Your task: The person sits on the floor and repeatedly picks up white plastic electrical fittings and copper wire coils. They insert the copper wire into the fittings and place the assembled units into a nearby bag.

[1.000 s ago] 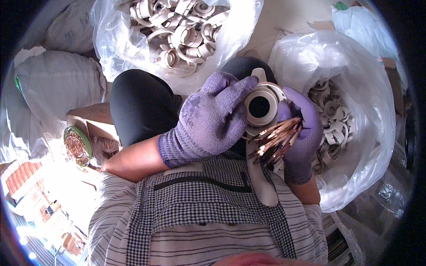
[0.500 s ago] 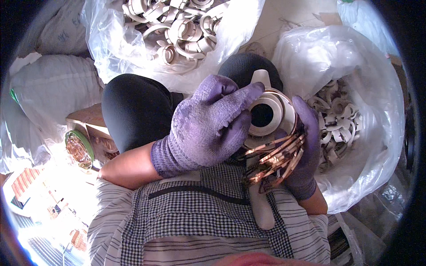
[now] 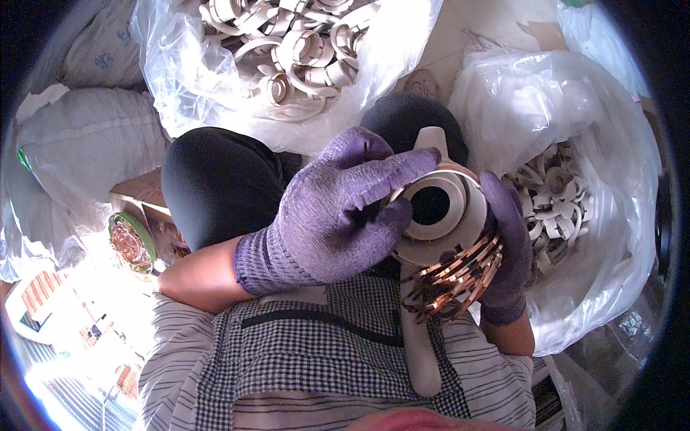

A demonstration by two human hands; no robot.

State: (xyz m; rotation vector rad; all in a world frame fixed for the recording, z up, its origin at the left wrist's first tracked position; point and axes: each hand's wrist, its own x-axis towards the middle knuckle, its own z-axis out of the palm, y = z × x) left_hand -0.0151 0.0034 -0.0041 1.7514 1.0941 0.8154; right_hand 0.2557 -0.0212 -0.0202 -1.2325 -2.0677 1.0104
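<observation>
In front of my lap is an off-white round plastic part (image 3: pixel 471 212) with a dark central hole, a tab at its far side and a long rounded handle-like arm reaching toward my apron. Along its rim runs a thin copper-coloured edge. My left hand (image 3: pixel 323 215), in a purple glove, is closed, finger and thumb pinching the near-left rim. Wrapped round the right side, my gloved right hand (image 3: pixel 509 248) grips the same part. A bundle of thin copper-coloured strips (image 3: pixel 460 276) hangs beside the right palm; how it is held is partly hidden.
Beyond my knees stands a clear plastic bag (image 3: pixel 402 43) of off-white plastic rings (image 3: pixel 309 49). Another clear bag (image 3: pixel 611 273) at right holds smaller curved pieces (image 3: pixel 550 208). To the left are a green-rimmed round container (image 3: pixel 133 241) of copper-coloured pieces, a cardboard box (image 3: pixel 140 188) and sacks (image 3: pixel 90 133).
Both hands and the plastic part have shifted slightly nearer to me, the part also a little right. The copper-coloured strips have swung slightly right with the right hand.
</observation>
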